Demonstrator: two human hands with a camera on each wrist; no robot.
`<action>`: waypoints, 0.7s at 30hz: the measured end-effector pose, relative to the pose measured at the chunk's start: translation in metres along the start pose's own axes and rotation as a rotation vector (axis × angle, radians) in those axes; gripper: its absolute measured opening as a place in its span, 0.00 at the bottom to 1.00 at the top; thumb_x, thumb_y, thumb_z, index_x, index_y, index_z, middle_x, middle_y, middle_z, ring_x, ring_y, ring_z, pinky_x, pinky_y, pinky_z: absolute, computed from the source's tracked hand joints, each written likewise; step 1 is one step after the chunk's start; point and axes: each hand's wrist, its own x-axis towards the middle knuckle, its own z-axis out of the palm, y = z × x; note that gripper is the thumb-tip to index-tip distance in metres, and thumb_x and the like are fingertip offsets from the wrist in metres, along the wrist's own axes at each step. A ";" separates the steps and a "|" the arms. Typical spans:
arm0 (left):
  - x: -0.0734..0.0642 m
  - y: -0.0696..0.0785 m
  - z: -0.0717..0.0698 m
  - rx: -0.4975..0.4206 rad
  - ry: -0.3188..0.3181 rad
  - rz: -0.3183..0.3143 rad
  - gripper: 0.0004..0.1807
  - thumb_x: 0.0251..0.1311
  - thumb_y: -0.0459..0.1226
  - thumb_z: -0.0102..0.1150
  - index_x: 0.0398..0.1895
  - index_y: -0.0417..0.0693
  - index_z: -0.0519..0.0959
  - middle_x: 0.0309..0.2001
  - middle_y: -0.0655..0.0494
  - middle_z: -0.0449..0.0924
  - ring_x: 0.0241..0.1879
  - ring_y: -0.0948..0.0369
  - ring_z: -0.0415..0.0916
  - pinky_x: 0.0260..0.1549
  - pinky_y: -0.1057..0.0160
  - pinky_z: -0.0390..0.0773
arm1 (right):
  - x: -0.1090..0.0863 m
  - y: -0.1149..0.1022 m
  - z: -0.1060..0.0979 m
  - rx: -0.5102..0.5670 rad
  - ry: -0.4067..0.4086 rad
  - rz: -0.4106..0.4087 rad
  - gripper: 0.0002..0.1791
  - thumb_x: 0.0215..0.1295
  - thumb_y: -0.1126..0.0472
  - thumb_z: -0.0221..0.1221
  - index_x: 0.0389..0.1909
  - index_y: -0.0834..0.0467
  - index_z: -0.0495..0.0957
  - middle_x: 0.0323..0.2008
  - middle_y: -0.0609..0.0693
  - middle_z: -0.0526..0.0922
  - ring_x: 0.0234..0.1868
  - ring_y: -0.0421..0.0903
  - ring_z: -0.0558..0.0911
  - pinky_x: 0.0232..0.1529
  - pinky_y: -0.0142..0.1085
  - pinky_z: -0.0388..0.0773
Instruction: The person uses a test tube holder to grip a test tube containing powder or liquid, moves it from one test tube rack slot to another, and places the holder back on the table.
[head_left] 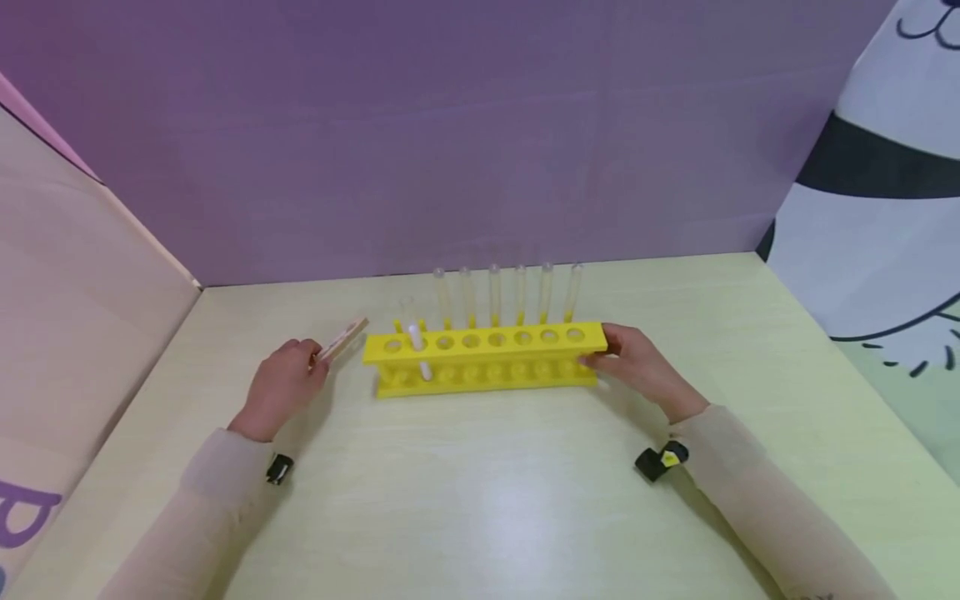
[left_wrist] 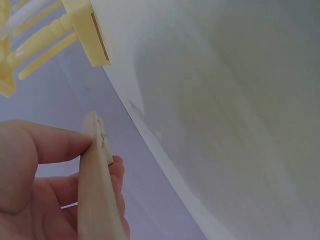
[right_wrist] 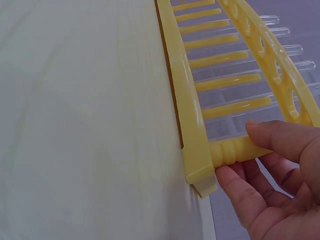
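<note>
A yellow test tube rack stands on the table, with a row of holes along its front top. Clear test tubes sit upside down over pegs along its back. A white stick-like piece leans in a hole near the left end; its exact kind is unclear. My left hand, left of the rack, pinches a wooden test tube holder between thumb and fingers, apart from the rack. At the rack's right end, my right hand grips the ribbed end post.
The pale tabletop runs back to a purple wall panel. A white panel borders the left side, and a printed panel stands at the right. Small black devices are worn at both wrists.
</note>
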 end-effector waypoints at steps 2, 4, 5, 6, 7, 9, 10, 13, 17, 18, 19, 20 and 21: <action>0.000 0.001 0.000 0.003 -0.001 -0.001 0.16 0.64 0.33 0.55 0.46 0.25 0.75 0.31 0.41 0.75 0.24 0.54 0.68 0.21 0.60 0.69 | 0.001 0.000 0.000 -0.003 -0.001 0.011 0.23 0.66 0.68 0.59 0.61 0.67 0.70 0.57 0.59 0.76 0.51 0.53 0.74 0.49 0.33 0.74; -0.001 0.002 0.000 0.003 -0.004 0.005 0.15 0.64 0.33 0.55 0.45 0.24 0.75 0.31 0.41 0.75 0.24 0.54 0.68 0.21 0.60 0.69 | 0.001 0.000 0.000 -0.007 0.000 0.021 0.24 0.66 0.67 0.59 0.62 0.66 0.70 0.57 0.59 0.75 0.51 0.53 0.74 0.50 0.35 0.74; -0.001 0.002 0.000 0.003 -0.008 0.009 0.15 0.64 0.33 0.55 0.45 0.24 0.75 0.30 0.41 0.75 0.24 0.54 0.68 0.21 0.60 0.69 | 0.001 0.000 0.000 -0.007 0.001 0.025 0.24 0.66 0.67 0.59 0.62 0.66 0.70 0.58 0.59 0.75 0.51 0.53 0.74 0.50 0.35 0.74; -0.001 0.002 -0.001 0.003 -0.012 0.015 0.15 0.64 0.32 0.54 0.45 0.24 0.75 0.30 0.41 0.75 0.24 0.54 0.68 0.21 0.59 0.69 | 0.001 0.000 0.000 -0.009 0.002 0.027 0.24 0.66 0.67 0.59 0.62 0.66 0.70 0.58 0.59 0.75 0.51 0.53 0.74 0.51 0.36 0.74; -0.001 0.002 -0.001 0.001 -0.019 0.016 0.15 0.64 0.32 0.54 0.44 0.24 0.76 0.30 0.41 0.75 0.24 0.54 0.68 0.21 0.59 0.69 | 0.001 0.000 0.000 -0.011 0.003 0.029 0.24 0.66 0.67 0.59 0.62 0.66 0.70 0.58 0.59 0.75 0.51 0.53 0.74 0.51 0.36 0.74; -0.001 0.003 -0.001 0.000 -0.043 0.018 0.14 0.63 0.32 0.54 0.44 0.24 0.75 0.30 0.41 0.75 0.24 0.54 0.69 0.22 0.59 0.69 | 0.001 0.001 0.000 -0.011 0.005 0.030 0.24 0.66 0.67 0.59 0.62 0.66 0.70 0.58 0.59 0.75 0.51 0.53 0.74 0.51 0.36 0.74; -0.001 0.003 -0.001 0.000 -0.058 0.015 0.14 0.63 0.32 0.54 0.44 0.24 0.75 0.30 0.41 0.76 0.25 0.54 0.69 0.22 0.58 0.70 | 0.001 0.001 0.000 -0.010 0.005 0.031 0.24 0.66 0.67 0.59 0.62 0.66 0.70 0.58 0.59 0.75 0.51 0.53 0.74 0.51 0.36 0.74; 0.000 0.003 0.000 0.004 -0.106 0.000 0.14 0.63 0.31 0.53 0.45 0.25 0.75 0.31 0.41 0.77 0.26 0.54 0.69 0.24 0.57 0.71 | 0.001 0.001 0.000 -0.007 0.005 0.033 0.24 0.66 0.67 0.59 0.62 0.66 0.69 0.58 0.59 0.75 0.51 0.53 0.74 0.51 0.36 0.74; 0.002 0.002 0.001 0.024 -0.145 -0.014 0.14 0.63 0.31 0.54 0.45 0.26 0.76 0.32 0.43 0.78 0.27 0.54 0.70 0.27 0.56 0.72 | 0.000 0.000 0.000 -0.008 0.006 0.035 0.24 0.66 0.67 0.59 0.62 0.66 0.70 0.58 0.59 0.75 0.51 0.53 0.74 0.51 0.37 0.74; 0.002 0.002 0.002 0.030 -0.153 -0.017 0.13 0.63 0.31 0.54 0.45 0.27 0.76 0.32 0.43 0.78 0.27 0.54 0.70 0.27 0.56 0.72 | 0.001 -0.001 0.000 -0.011 0.007 0.035 0.24 0.66 0.67 0.59 0.62 0.66 0.70 0.58 0.59 0.75 0.51 0.53 0.74 0.51 0.37 0.74; 0.002 0.002 0.002 0.036 -0.161 -0.019 0.13 0.63 0.31 0.54 0.45 0.27 0.76 0.32 0.44 0.78 0.27 0.54 0.71 0.28 0.55 0.72 | 0.001 -0.001 0.000 -0.013 0.008 0.035 0.24 0.66 0.67 0.59 0.62 0.66 0.70 0.58 0.59 0.75 0.51 0.53 0.74 0.51 0.37 0.74; 0.002 0.002 0.002 0.040 -0.168 -0.022 0.13 0.63 0.31 0.55 0.45 0.28 0.76 0.32 0.44 0.78 0.27 0.54 0.71 0.29 0.55 0.73 | 0.001 -0.001 0.000 -0.013 0.008 0.034 0.24 0.66 0.67 0.59 0.62 0.66 0.70 0.58 0.59 0.75 0.51 0.53 0.74 0.50 0.36 0.74; 0.002 0.002 0.003 0.044 -0.175 -0.023 0.13 0.63 0.31 0.55 0.45 0.28 0.76 0.32 0.44 0.78 0.28 0.54 0.71 0.29 0.54 0.73 | 0.001 0.000 0.000 -0.015 0.008 0.031 0.23 0.66 0.67 0.59 0.62 0.66 0.70 0.57 0.59 0.75 0.51 0.53 0.74 0.50 0.36 0.74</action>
